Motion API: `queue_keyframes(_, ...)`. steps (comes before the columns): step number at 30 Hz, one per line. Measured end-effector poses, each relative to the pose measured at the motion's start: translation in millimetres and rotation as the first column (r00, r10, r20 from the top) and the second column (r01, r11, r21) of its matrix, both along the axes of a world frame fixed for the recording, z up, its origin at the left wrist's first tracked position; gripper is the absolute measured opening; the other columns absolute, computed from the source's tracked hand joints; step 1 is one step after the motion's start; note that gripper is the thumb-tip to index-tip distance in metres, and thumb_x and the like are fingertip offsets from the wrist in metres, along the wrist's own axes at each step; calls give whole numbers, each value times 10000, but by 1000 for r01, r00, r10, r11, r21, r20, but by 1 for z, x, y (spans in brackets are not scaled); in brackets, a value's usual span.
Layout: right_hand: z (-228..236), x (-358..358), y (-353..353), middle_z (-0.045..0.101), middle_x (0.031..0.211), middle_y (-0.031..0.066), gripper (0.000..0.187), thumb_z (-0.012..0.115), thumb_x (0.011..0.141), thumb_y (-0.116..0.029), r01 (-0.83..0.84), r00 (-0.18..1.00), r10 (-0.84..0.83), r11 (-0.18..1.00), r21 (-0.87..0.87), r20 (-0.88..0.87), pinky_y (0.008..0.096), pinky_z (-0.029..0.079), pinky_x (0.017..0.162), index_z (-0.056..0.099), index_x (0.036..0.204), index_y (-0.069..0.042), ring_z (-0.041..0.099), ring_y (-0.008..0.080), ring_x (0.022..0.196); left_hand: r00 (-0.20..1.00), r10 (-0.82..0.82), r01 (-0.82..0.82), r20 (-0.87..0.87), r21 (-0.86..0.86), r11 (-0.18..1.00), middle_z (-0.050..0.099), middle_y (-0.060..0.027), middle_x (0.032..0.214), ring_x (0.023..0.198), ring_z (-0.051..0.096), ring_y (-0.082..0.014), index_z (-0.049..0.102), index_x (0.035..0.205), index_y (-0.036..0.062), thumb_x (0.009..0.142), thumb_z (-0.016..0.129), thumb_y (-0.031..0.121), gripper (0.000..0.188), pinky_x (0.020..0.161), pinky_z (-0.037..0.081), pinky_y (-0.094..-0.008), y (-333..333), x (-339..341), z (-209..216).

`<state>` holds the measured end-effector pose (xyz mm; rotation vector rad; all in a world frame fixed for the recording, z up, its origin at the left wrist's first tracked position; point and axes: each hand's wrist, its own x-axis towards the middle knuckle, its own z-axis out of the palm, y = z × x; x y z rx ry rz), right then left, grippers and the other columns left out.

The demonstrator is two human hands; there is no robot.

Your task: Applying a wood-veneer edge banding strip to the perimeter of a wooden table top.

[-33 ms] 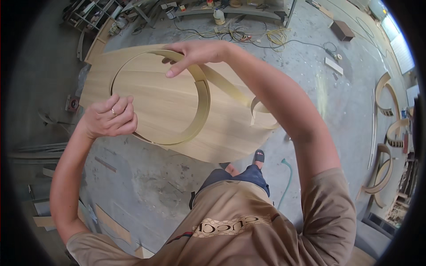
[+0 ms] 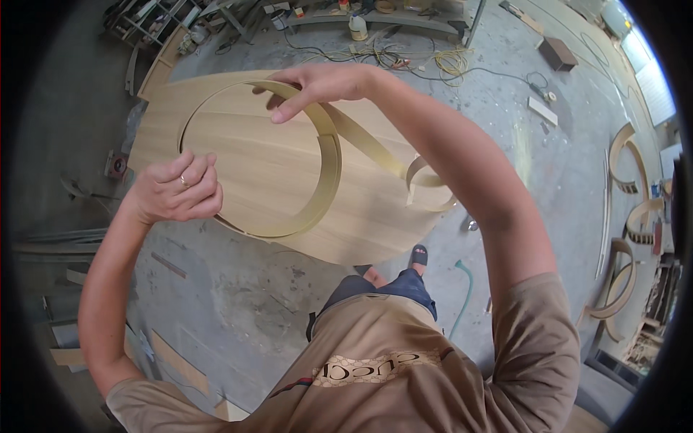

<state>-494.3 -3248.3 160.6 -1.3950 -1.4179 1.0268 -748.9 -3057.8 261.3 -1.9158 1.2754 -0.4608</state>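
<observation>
A large hoop of thin pale wood (image 2: pixel 330 169) stands on edge on a broad wood-grained panel (image 2: pixel 253 166). A step in its right wall shows where a strip overlaps the layer beside it. At the hoop's left rim, my left hand (image 2: pixel 182 189) is closed in a fist around the edge, which it partly hides. My right hand (image 2: pixel 325 85) grips the far rim, with its thumb inside and its fingers curled by the band. From beneath that hand a loose strip of edge banding (image 2: pixel 368 144) runs right to a curled end (image 2: pixel 426 173), partly behind my right forearm.
A workbench (image 2: pixel 375 20) with a jug (image 2: pixel 358 29) stands at the back, and tangled cables (image 2: pixel 390 58) lie before it. Several curved wooden pieces (image 2: pixel 621 281) rest along the right. A green hose (image 2: pixel 463 289) lies near my feet. Boards (image 2: pixel 177 361) are at the lower left.
</observation>
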Motion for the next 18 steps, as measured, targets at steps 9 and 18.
queue_keyframes(9, 37, -9, -8, 584, 847, -29, 492, 761, 883, -491, 87, 996, -86, 996, 27, -37, 226, 418, 649, 662, 1113, -68, 524, 60, 678, 965, 232, -220, 122, -104, 970, 582, 0, 1351, 1312, 547, -205, 568, 1150, 209, 828, 641, 64, 361, 1223, 348, -443, 18, -34, -3)
queue_keyframes(18, 131, -7, -52, 680, 848, 65, 497, 868, 796, -421, 416, 757, -472, 881, 225, 451, 319, 490, 687, 696, 980, 8, 609, 137, 766, 840, 274, -542, -469, -751, 377, 429, -139, 1552, 1436, 414, -364, 566, 1431, 170, 817, 704, 144, 630, 1128, 353, -595, -135, -40, -117)
